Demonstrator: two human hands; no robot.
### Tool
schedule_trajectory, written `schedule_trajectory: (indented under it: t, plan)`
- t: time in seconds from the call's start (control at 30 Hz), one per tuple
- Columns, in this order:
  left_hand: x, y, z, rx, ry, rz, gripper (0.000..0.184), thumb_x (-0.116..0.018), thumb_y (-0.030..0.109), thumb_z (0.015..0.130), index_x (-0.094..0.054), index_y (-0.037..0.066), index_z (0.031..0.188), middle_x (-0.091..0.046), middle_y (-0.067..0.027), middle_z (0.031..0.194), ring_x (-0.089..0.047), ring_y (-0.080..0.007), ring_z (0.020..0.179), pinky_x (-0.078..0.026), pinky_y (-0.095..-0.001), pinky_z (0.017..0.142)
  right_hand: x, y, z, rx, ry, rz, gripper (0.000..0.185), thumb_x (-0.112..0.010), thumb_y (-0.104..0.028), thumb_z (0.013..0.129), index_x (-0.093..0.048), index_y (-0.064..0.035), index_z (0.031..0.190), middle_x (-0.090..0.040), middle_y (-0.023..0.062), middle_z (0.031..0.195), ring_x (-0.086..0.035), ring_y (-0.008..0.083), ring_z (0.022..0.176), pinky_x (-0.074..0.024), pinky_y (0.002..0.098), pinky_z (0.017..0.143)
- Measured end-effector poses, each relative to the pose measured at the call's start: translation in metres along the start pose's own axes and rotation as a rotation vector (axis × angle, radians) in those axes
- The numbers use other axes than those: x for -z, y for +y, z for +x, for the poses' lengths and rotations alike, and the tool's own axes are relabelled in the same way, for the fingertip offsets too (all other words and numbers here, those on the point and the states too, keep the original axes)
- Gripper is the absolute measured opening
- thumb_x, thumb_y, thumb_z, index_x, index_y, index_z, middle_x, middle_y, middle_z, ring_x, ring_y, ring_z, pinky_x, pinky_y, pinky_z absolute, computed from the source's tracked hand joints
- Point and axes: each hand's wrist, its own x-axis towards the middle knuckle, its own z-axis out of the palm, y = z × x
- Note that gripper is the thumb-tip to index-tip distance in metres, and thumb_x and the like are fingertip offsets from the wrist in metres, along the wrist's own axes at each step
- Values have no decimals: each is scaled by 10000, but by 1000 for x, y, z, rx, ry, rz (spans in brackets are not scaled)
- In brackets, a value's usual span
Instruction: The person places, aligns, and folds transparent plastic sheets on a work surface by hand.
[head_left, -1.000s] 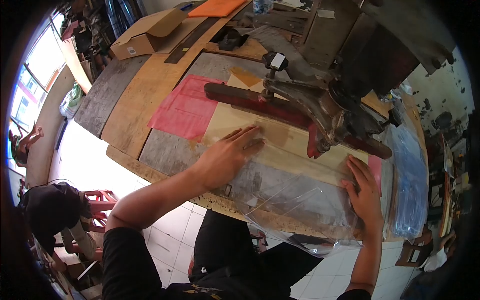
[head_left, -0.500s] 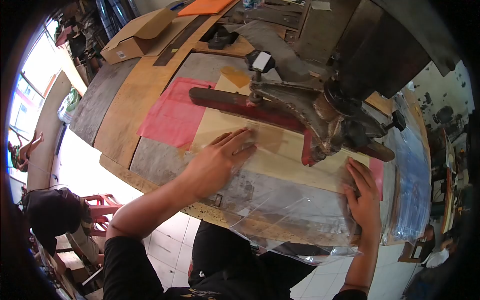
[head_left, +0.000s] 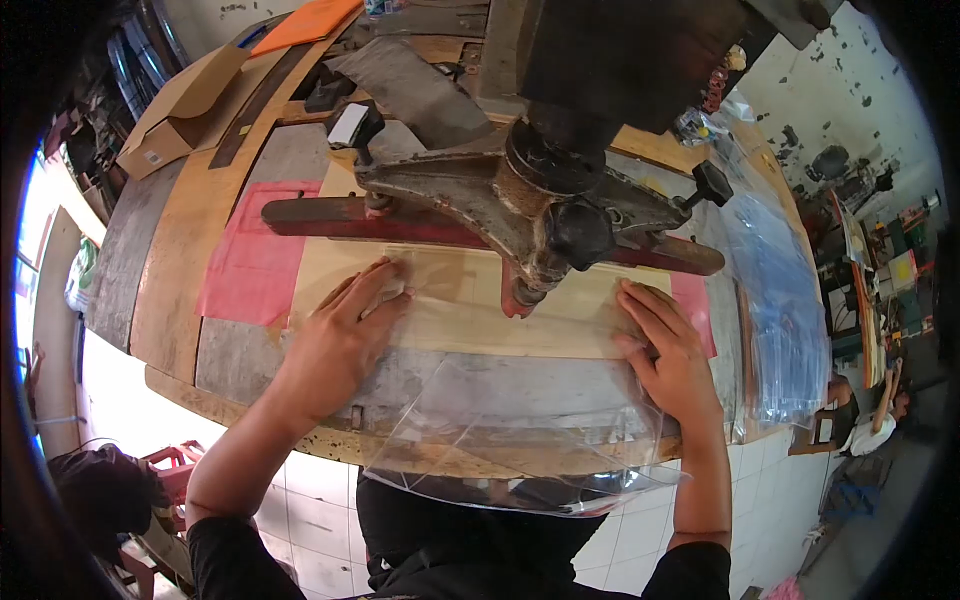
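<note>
A clear plastic sheet (head_left: 480, 410) lies over the near part of a cream-coloured sheet (head_left: 450, 325) and hangs over the table's front edge. My left hand (head_left: 350, 325) rests at the left side of the clear sheet, fingers stretched out and lying flat, thumb apart. On the right, my right hand (head_left: 668, 350) lies on the sheet's other side with extended fingers, the thumb spread inward. Just beyond the fingertips, a long dark red metal bar (head_left: 440, 232) hangs from the machine head (head_left: 530, 190). Pink sheeting (head_left: 255, 250) shows beneath the cream sheet at both ends.
A stack of bluish clear plastic (head_left: 775, 300) lies at the table's right. An open cardboard box (head_left: 185, 115) and an orange sheet (head_left: 305, 25) are at the back left. One person (head_left: 100, 490) is low at the left; another (head_left: 870, 425) is at the far right.
My view has turned, so the machine and table appear further left and more level. Both hands stay on the clear sheet, close to the same places beside the bar.
</note>
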Motion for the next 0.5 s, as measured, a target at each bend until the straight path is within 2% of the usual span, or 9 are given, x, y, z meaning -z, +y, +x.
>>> schedule_trajectory:
  t: [0.5]
  plan:
    - [1,0,0,24,-30,14,334,-712,-22,897,-726,15,1229,-603,-199,1468,-636,-400,1300,-561,-452,1062,0,4,2,-12,-4,29,498,-770,-162,920,-666,-32,1389,-628,109,1485,-561,339,1383,-455,456,1168]
